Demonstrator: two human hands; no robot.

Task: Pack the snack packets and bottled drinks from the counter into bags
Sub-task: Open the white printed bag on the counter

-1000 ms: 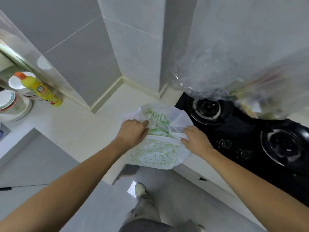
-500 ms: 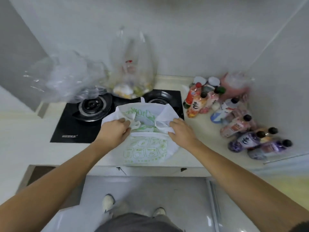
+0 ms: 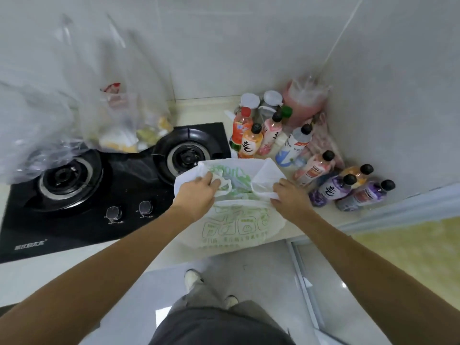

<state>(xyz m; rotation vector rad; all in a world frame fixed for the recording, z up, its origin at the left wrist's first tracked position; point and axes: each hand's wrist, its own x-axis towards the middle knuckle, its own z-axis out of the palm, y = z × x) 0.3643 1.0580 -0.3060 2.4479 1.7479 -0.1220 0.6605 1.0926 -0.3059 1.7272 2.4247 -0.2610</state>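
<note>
Both hands pinch the white bag's (image 3: pixel 234 220) rim, left hand (image 3: pixel 196 195) and right hand (image 3: pixel 290 196) pulling apart to hold its mouth wide for loading. The bottles (image 3: pixel 308 155) wait just beside it on the tabletop (image 3: pixel 199 109), probably within easy reach.

arms: bare, no sleeves in view
trousers (image 3: pixel 219 324): dark grey
shoes (image 3: pixel 193 280): white, light soles
</note>
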